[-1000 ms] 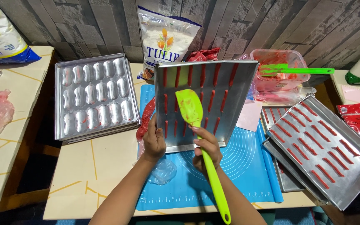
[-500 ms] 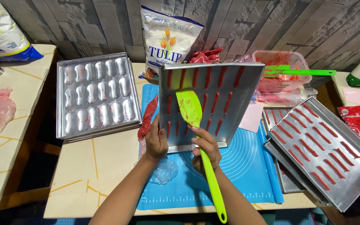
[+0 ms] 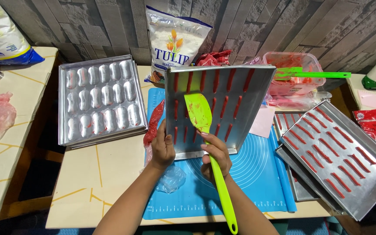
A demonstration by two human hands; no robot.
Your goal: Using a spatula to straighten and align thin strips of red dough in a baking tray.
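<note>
My left hand (image 3: 162, 149) grips the lower left edge of a metal baking tray (image 3: 249, 114), which is tilted up off the blue silicone mat (image 3: 257, 174). Rows of red piped strips cover the tray's face. My right hand (image 3: 216, 153) holds a lime-green spatula (image 3: 197, 109) by its handle. Its blade, smeared with red, lies flat against the tray's middle over the strips. The long handle runs down past my wrist toward the table's front edge.
A moulded metal tray (image 3: 100, 101) with oval cavities sits at the left. More trays of red strips (image 3: 336, 150) are stacked at the right. A flour bag (image 3: 175, 41), a plastic tub of red batter (image 3: 293, 74) with a second green spatula (image 3: 316, 74), and a red piping bag (image 3: 154, 124) stand around.
The tilted tray shifted slightly right and up in view with the spatula blade still on it; both hands keep their grips.
</note>
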